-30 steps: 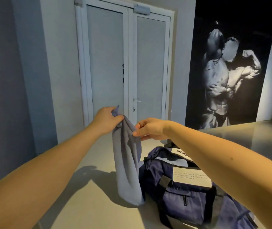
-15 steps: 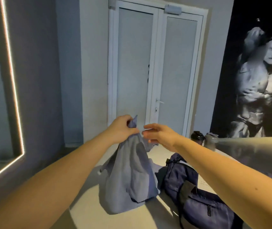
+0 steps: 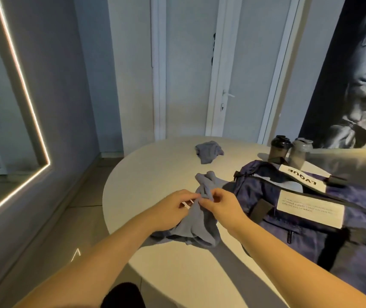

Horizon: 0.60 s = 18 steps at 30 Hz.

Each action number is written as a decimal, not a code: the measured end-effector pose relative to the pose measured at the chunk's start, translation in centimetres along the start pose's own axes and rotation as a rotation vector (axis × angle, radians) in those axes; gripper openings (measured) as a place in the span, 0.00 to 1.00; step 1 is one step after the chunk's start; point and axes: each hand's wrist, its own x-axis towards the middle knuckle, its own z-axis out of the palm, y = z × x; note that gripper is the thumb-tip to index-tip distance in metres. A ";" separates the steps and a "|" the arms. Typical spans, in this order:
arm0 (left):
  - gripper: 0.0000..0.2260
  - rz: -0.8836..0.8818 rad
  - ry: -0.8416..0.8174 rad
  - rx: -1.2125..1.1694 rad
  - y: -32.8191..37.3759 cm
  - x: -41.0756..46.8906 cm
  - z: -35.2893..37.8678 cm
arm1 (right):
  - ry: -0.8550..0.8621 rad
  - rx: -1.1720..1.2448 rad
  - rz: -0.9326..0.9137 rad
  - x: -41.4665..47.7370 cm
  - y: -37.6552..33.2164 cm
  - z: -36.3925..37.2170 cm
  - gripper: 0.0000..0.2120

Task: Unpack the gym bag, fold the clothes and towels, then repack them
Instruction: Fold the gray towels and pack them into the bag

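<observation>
both hands on the grey cloth (image 3: 200,227), just off the left end of the gym bag (image 3: 311,218). left hand (image 3: 173,207) has fingers curled, pinching the upper edge. right hand (image 3: 222,207) is pinching the same edge right next to it. the top of the cloth is bunched between them and the rest is heaped on the table (image 3: 146,174) beside the bag.

risks from here, as i judge them:
- the pinch points are almost touching, so probably not on corners. if i pull apart like this the cloth likely opens skewed and the fold comes out crooked. need to find real corners first.
- the heap sits between the bag and the table's left rim. spreading away from the bag could put cloth over the rim, and its own weight may drag it to the floor.
- spreading toward the bag could catch on the open zip or a strap. can't tell how far the flap sticks out.
- a second crumpled cloth (image 3: 208,152) lies further out past the bag's left end. a wide shake could sweep it.
- two shaker bottles (image 3: 288,150) stand behind the bag. low risk unless i flick hard that way.
</observation>
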 end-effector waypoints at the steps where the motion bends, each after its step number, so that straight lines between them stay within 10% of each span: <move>1: 0.18 -0.003 0.033 -0.029 -0.3 -0.4 0.2 | 0.010 -0.012 -0.008 -0.1 0.5 0.0 0.08; 7: 0.15 -0.065 0.077 -0.359 0.1 -2.2 1.8 | -0.097 0.152 0.037 -0.8 2.7 -0.4 0.08; 18: 0.05 -0.062 0.091 -0.108 -0.4 -3.4 3.9 | -0.136 0.419 0.060 -6.4 4.2 -1.4 0.15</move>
